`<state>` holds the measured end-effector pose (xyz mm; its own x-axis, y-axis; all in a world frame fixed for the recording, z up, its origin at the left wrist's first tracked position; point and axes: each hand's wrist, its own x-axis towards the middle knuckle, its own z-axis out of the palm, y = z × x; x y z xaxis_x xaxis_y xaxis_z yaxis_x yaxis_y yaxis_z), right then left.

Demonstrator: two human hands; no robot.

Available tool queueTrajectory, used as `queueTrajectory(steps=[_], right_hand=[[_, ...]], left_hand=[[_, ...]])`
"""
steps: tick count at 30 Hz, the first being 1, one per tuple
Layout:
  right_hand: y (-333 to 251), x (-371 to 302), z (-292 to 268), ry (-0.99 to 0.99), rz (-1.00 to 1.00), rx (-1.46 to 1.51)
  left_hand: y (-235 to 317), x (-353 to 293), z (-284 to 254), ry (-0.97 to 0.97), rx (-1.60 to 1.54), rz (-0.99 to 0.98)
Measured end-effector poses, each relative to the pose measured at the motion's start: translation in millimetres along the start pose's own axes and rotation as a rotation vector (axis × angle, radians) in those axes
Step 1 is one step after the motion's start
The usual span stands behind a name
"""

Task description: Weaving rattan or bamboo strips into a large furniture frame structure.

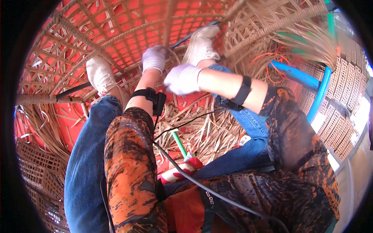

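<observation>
A large openwork wicker panel (128,37), with wrapped tan poles along its edges and ribs, leans in front of me over red ground. My left hand (154,59), in a white knit glove, is closed at the panel's lower pole, where an upright rib meets it. Just right of it and nearer to me is my right hand (183,79), also gloved and slightly blurred. Its fingers are curled into a fist, and what lies inside them is hidden. A thin tan strip (176,57) arcs from beside the left hand down toward the right one.
My white shoes (101,73) rest against the panel's lower edge. Loose cane strips (198,132) litter the red ground between my legs, near a green stick (179,143). At right stand a blue tube frame (320,93) and stacked woven pieces (342,112). A grey cable (194,180) crosses my lap.
</observation>
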<state>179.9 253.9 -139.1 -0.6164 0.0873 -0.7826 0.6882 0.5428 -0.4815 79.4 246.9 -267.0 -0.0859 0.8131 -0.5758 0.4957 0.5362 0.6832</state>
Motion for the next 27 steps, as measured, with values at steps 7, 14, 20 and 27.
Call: queueTrajectory(steps=[7, 14, 20, 27], right_hand=[[95.8, 19.4, -16.5, 0.437, 0.304, 0.045], [99.4, 71.9, -15.6, 0.295, 0.206, 0.695], [127.1, 83.1, -23.2, 0.207, 0.062, 0.180], [73.8, 66.5, -19.9, 0.308, 0.322, -0.211]], left_hand=[[-1.2, 2.7, 9.8, 0.153, 0.029, -0.090], [-47.1, 5.1, 12.4, 0.282, 0.029, -0.231], [-4.9, 17.7, 17.9, 0.188, 0.099, -0.363], [-29.3, 14.0, -10.1, 0.124, 0.185, -0.278]])
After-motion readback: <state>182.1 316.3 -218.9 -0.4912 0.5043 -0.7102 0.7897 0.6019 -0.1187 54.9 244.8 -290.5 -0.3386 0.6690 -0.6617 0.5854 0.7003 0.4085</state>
